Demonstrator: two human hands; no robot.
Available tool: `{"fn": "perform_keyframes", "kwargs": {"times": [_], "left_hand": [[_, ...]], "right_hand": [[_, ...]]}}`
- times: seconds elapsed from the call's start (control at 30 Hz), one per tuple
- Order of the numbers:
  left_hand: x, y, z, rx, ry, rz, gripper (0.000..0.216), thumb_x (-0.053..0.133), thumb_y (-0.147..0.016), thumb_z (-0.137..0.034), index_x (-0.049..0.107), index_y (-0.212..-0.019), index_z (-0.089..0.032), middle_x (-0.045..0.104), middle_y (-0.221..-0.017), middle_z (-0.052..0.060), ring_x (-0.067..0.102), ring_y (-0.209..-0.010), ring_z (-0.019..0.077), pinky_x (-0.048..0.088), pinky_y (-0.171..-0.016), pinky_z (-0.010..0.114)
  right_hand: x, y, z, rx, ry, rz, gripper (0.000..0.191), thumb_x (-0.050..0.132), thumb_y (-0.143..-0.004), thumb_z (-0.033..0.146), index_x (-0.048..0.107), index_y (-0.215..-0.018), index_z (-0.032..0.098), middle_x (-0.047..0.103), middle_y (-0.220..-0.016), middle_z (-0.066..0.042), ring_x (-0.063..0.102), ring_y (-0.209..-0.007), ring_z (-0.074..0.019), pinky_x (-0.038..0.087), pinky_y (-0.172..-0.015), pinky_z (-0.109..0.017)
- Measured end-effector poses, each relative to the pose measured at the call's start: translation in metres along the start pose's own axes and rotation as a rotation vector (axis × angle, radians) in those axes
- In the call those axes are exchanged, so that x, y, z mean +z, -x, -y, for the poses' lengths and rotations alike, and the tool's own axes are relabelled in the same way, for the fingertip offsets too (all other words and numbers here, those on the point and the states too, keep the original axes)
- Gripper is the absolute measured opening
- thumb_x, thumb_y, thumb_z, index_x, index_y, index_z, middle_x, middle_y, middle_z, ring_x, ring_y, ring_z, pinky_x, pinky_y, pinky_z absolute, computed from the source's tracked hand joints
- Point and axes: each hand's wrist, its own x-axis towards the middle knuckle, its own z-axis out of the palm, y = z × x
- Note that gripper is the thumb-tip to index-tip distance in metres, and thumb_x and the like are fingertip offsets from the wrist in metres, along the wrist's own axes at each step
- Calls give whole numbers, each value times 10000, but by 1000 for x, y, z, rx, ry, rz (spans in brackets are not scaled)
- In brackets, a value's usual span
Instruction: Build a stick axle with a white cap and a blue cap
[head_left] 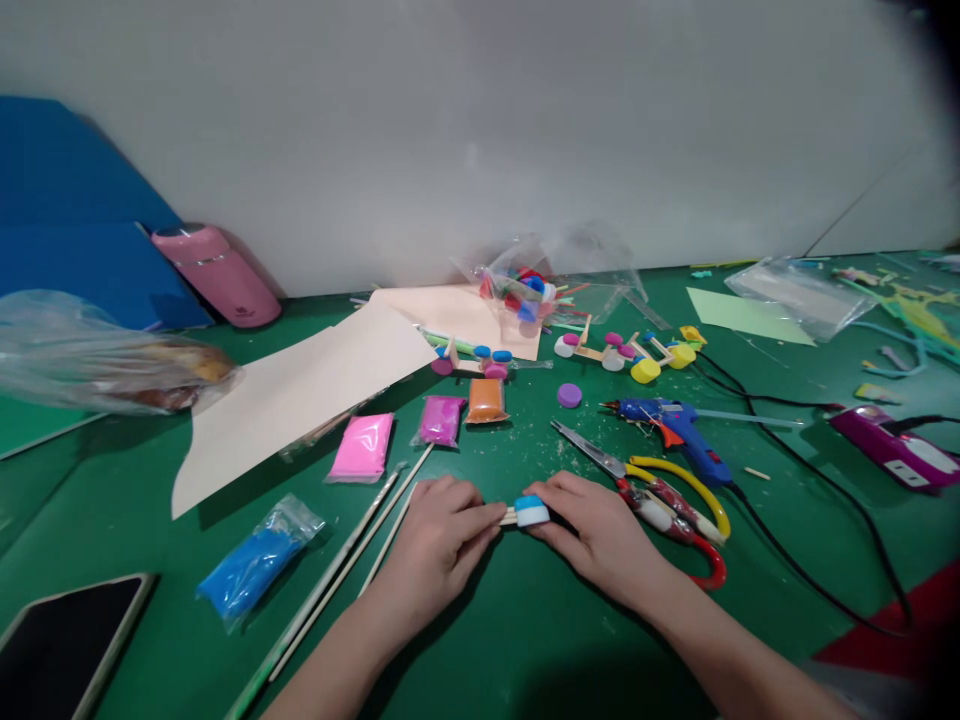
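Observation:
Both my hands rest low on the green table (pixel 525 620), meeting in the middle. My left hand (pixel 439 540) is curled, its fingers pinching one end of a small wooden stick. My right hand (pixel 600 535) is closed around the other end, where a blue and white bottle cap piece (pixel 531 511) sits on the stick. Scissors (pixel 660 495) with red and yellow handles lie just right of my right hand. Long thin wooden sticks (pixel 352 560) lie just left of my left hand.
A blue glue gun (pixel 679 425) with a black cord lies behind the scissors. Pink (pixel 362 447), magenta (pixel 441 420), orange (pixel 486 400) and blue (pixel 251 565) clay packets, beige paper (pixel 300 390), cap-and-stick models (pixel 630 355), a bag of caps (pixel 525 290), a phone (pixel 64 640), a pink bottle (pixel 217 275).

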Motion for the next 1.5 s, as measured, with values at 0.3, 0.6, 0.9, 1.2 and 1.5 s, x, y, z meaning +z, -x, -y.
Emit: {"fn": "perform_keyframes", "kwargs": {"times": [0.3,0.6,0.9,1.2,1.5], "left_hand": [[0,1,-1,-11,-7,6,228,428,-852,-206,627,-962,-217,587,-771,52,484,-715,175,352,-647,329],[0,1,-2,-25,-9,12,223,433,-849,-203,627,-959,-214,580,-766,52,480,-712,177,345,-646,330],[1,0,-2,-30,-1,18,226,432,-850,-208,634,-949,-208,576,-755,51,479,-713,180,334,-640,327],[-3,0,-3,-62,-2,40,189,493,-811,-200,613,-954,-232,594,-787,35,504,-756,190,352,-681,343],[-7,4,1,-155,100,-45,429,638,-697,-241,527,-1109,-194,585,-1014,77,524,-927,218,400,-794,357]], "right_hand": [[1,0,0,1,3,10,192,431,-876,276,546,-1020,221,562,-872,-42,532,-808,-183,407,-701,-269],[2,-1,-1,5,-13,19,193,431,-877,273,548,-1019,215,558,-880,-39,525,-811,-178,401,-705,-264],[2,-1,-2,8,-8,18,201,431,-875,289,551,-1021,219,559,-879,-41,525,-809,-182,401,-709,-267],[0,-1,-1,14,-8,22,222,436,-871,292,544,-1053,224,550,-882,-42,522,-809,-182,405,-704,-268],[2,0,-3,16,-10,21,257,453,-860,275,535,-1100,234,552,-900,-41,529,-816,-180,410,-718,-272]]}}
